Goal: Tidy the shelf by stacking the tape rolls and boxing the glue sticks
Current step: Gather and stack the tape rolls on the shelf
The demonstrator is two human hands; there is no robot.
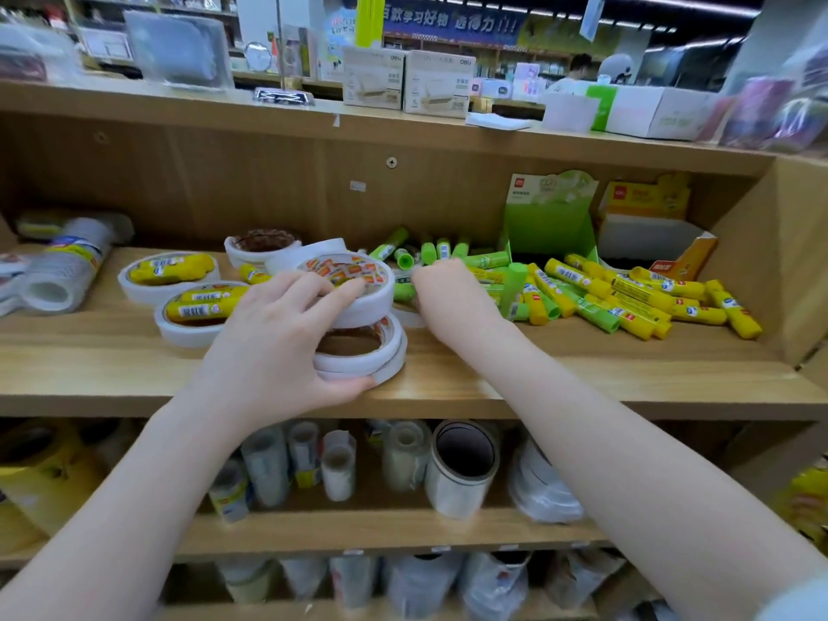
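A stack of white tape rolls (363, 347) stands at the shelf's front middle, its top roll (358, 284) tilted. My left hand (278, 342) wraps around the stack, fingers over the top roll and thumb at the base. Just right of the top roll, my right hand (448, 298) has its fingers curled; what they hold is hidden. Two more tape rolls (168, 273) (197, 313) lie flat to the left with yellow glue sticks inside them. Green and yellow glue sticks (618, 302) lie scattered on the right. An open green box (549, 217) and a yellow box (649, 217) stand behind them.
The wooden shelf (582, 374) has a side wall at the right. Wrapped tape packs (62, 266) lie at the far left. Another tape roll (262, 244) sits at the back. The lower shelf holds several clear tape rolls (461, 468). White boxes (403, 80) stand on the top ledge.
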